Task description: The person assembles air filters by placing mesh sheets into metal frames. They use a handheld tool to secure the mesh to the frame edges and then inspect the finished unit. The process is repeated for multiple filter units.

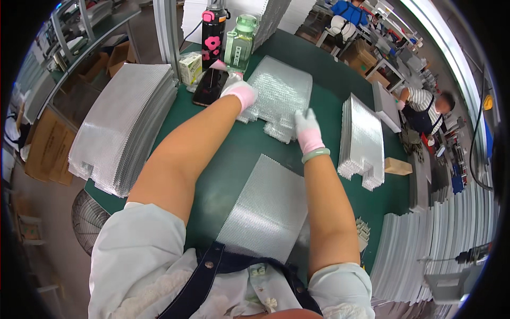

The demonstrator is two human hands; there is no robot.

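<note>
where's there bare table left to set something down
Bare green tabletop shows between the left forearm and near silvery sheet, and between the far silvery sheet and right stack. It's crowded at the far left: black bottle, green bottle, phone and small box bunched near the left stack.

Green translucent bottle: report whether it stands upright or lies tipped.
Upright. The green translucent bottle stands on the dark green tabletop, its lid uppermost, beside the tall black flowered bottle.
</note>
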